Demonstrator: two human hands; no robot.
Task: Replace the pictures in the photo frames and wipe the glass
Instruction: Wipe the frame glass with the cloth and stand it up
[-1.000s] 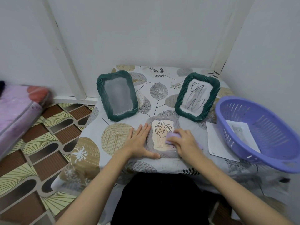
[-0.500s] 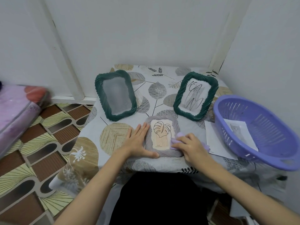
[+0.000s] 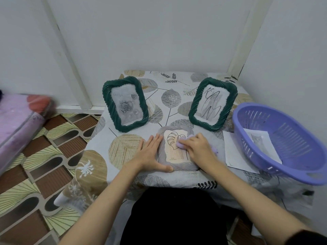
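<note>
A grey ribbed photo frame (image 3: 184, 167) lies flat near the table's front edge, showing a beige leaf drawing under its glass. My left hand (image 3: 152, 152) rests flat against the frame's left side, thumb along its lower edge. My right hand (image 3: 198, 149) presses a lilac cloth (image 3: 180, 143) on the glass, over the leaf. Two dark green frames stand behind: the left green frame (image 3: 125, 103) holds a grey rose picture, the right green frame (image 3: 212, 103) a black scribble drawing.
A purple plastic basket (image 3: 283, 138) sits at the table's right with a printed picture inside. White paper sheets (image 3: 235, 152) lie between it and the grey frame. The leaf-print tablecloth (image 3: 123, 147) covers the small table; walls close behind and right. A pink mattress (image 3: 19, 124) lies left.
My right hand has slid the cloth up from the frame's lower right onto the upper part of the glass. The left hand stays in place.
</note>
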